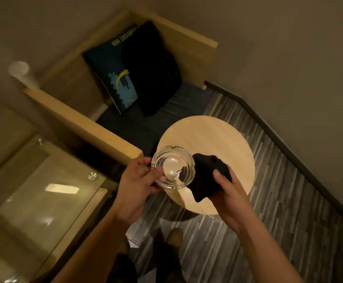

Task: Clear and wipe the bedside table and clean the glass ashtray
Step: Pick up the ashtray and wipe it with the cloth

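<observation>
Just below the middle of the frame, the left hand (134,187) holds a round, clear glass ashtray (173,167) by its left rim, thumb lying across the top edge and fingers curled underneath. The ashtray is lifted and tilted toward the camera, overlapping the left edge of the round, light wooden bedside table (223,139) in the picture. Immediately to the right, the right hand (226,194) is closed around a bunched black cloth (206,176), the thumb pressing on top; the cloth touches the ashtray's right rim, and a dark fold shows through the glass.

In the upper middle, a wooden-framed seat with a dark cushion (166,111) carries a dark blue printed pillow (113,72) and a plain black pillow (152,68) leaning against its back. A glass-topped wooden surface (44,193) fills the lower left. A white paper cup (22,73), blurred, stands at the upper left. Grey striped flooring (288,211) runs along the right.
</observation>
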A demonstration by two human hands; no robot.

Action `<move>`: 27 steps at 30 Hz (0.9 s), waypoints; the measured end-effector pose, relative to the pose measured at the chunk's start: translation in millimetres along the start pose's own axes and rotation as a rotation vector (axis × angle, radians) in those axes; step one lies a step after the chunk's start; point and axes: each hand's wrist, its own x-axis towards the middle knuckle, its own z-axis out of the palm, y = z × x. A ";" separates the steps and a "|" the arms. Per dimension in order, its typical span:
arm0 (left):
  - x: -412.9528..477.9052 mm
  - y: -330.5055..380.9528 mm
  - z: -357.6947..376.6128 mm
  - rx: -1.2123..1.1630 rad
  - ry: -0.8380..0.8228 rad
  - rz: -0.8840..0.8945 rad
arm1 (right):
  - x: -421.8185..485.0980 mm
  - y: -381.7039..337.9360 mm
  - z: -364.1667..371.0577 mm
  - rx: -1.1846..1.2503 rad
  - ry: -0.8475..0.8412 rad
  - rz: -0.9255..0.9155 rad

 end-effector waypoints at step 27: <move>-124.3 113.1 -21.4 0.138 -0.068 0.233 | -92.7 -116.3 162.6 -1.194 -0.209 -0.331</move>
